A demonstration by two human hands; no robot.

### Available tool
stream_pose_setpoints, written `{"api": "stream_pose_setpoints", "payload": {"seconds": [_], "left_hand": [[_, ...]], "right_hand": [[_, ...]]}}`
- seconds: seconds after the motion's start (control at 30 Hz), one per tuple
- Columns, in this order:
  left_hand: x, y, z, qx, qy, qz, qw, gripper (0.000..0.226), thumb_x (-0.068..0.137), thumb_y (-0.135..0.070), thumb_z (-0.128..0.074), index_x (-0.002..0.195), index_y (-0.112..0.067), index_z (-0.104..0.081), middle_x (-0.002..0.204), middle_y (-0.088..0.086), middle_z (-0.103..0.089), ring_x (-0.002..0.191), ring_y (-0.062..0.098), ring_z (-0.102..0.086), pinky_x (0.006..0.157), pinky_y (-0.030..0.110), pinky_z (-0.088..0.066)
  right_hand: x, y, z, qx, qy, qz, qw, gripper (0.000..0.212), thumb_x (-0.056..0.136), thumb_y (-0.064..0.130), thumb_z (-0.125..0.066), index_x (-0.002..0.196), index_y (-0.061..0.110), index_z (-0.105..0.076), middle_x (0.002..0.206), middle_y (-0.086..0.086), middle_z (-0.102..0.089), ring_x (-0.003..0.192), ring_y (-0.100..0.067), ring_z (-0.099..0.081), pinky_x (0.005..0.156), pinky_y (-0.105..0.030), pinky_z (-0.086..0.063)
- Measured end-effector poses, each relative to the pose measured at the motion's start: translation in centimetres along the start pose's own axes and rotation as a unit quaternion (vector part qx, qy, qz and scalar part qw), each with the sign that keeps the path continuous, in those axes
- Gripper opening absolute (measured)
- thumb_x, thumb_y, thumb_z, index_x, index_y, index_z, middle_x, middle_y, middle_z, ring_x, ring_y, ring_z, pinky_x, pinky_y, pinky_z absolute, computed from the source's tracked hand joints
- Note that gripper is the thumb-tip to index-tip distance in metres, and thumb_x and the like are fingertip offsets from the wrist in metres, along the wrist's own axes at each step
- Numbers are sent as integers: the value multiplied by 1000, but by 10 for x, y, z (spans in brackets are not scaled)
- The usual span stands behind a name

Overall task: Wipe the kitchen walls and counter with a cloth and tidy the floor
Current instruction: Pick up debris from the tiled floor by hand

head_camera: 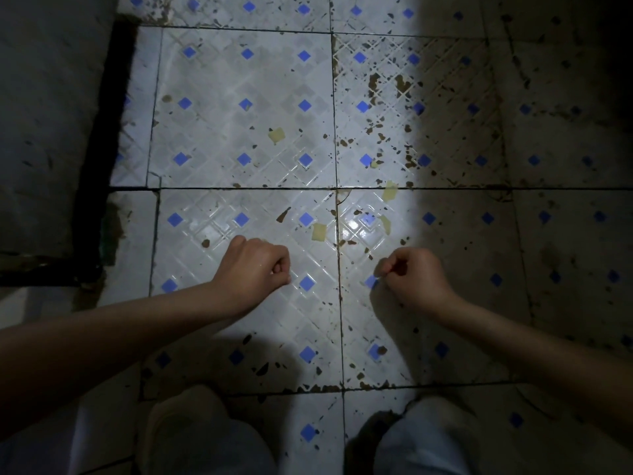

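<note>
I look straight down at a white floor tiled with small blue diamonds (246,138), lit in the middle and dark at the sides. Several pale yellow scraps lie on it, one (276,135) further off, one (319,232) just beyond my hands, another (389,190) to the right. Brown dirt specks (400,84) spread over the right tiles. My left hand (255,269) and my right hand (412,275) hover above the floor, both with fingers curled into loose fists and nothing visible in them. No cloth is in view.
A dark grey surface (44,114) with a black edge (102,132) fills the left side. My two feet in pale shoes (191,426) stand at the bottom of the view. The right part of the floor lies in shadow.
</note>
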State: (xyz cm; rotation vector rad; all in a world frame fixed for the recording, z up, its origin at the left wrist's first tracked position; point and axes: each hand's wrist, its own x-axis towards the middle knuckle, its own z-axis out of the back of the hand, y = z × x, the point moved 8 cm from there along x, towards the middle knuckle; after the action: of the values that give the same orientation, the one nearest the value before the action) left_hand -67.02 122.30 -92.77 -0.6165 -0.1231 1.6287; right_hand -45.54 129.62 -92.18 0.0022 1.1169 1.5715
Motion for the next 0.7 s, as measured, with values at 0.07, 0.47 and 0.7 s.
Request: {"api": "stream_pose_setpoints", "payload": {"seconds": [0.07, 0.47, 0.7], "left_hand": [[2, 0, 3, -2, -20, 3, 1000, 6, 82, -26, -66, 80, -22, -62, 66, -11, -59, 68, 11, -55, 89, 35, -39], [10, 2, -1, 43, 11, 55, 997, 9, 86, -32, -61, 85, -24, -60, 74, -9, -59, 80, 15, -58, 93, 35, -31], [8, 2, -6, 37, 16, 34, 999, 11, 89, -30, -57, 82, -21, -57, 79, -6, -62, 78, 16, -59, 84, 32, -38]], "right_hand": [[0, -7, 5, 10, -19, -13, 1000, 26, 80, -10, -59, 70, 14, -61, 81, 5, -63, 82, -5, -59, 64, -11, -43], [-4, -18, -5, -87, 13, 14, 996, 21, 81, 2, -66, 87, 22, -61, 87, 10, -58, 82, -3, -54, 65, -9, -41], [-4, 4, -12, -201, 20, 102, 974, 6, 88, 10, -61, 87, 13, -66, 86, 8, -52, 67, 3, -44, 56, -6, -35]]}}
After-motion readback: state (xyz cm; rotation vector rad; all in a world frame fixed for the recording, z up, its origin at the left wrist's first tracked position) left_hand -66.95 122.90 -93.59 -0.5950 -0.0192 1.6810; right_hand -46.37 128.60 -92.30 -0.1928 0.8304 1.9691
